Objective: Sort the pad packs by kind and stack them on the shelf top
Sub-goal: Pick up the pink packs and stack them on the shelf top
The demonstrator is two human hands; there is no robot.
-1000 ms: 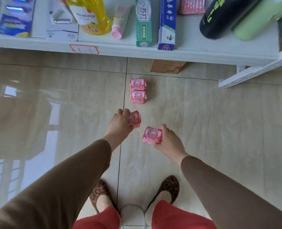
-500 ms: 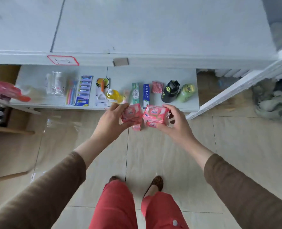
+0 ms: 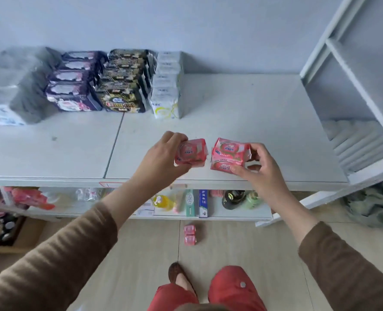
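over the front of the shelf top (image 3: 253, 122), now raised from knee height half a second ago: left hand (image 3: 161, 162) gripping one pink pad pack (image 3: 191, 152), right hand (image 3: 261, 167) pinching another pink pack (image 3: 228, 156) just beside it. behind, sorted stacks (image 3: 123, 86) against the wall. below, two pink packs on the floor (image 3: 190, 234).

Pack rows (image 3: 123, 86) on shelf top (image 3: 242, 113)

Single head-worn view, angled forward and down from above onto the shelf top (image 3: 242, 104), close in.
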